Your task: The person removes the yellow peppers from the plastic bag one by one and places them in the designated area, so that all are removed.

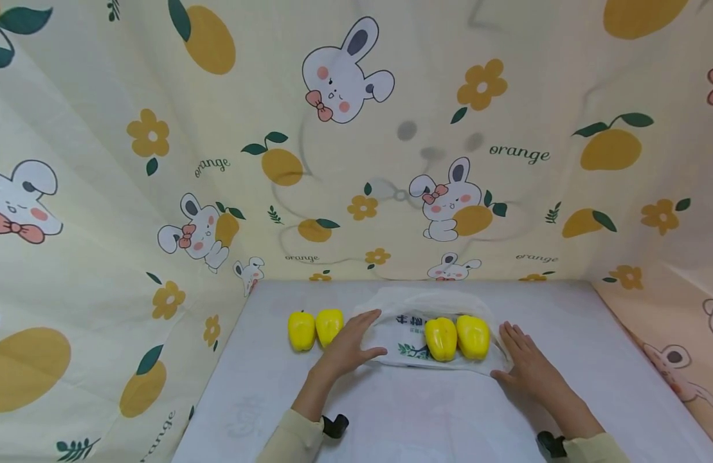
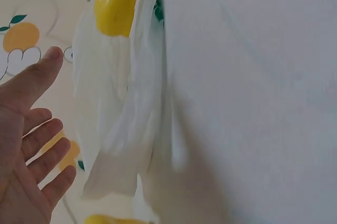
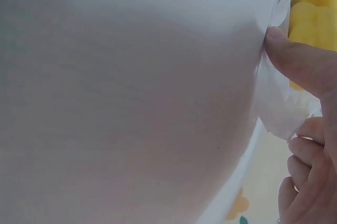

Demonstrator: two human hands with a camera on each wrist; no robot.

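Two yellow bell peppers (image 1: 457,338) sit side by side on a white plastic bag (image 1: 385,344) with dark print and green leaves. At the bag's left end is my left hand (image 1: 348,344), its fingers extended and thumb spread apart; in the left wrist view, that hand (image 2: 31,145) holds nothing. My right hand (image 1: 532,366) lies against the bag's right end. Its thumb touches the bag's edge in the right wrist view, with the other fingers (image 3: 305,155) slightly bent beside a loose flap. Another pair of yellow bell peppers (image 1: 301,331) stands left of the bag, one partly behind my left hand.
A white cloth (image 1: 425,418) covers the table. Curtains (image 1: 356,161) printed with rabbits, oranges and flowers rise at the back and both sides. Black straps (image 1: 335,426) are on both wrists, by the pale sleeves.
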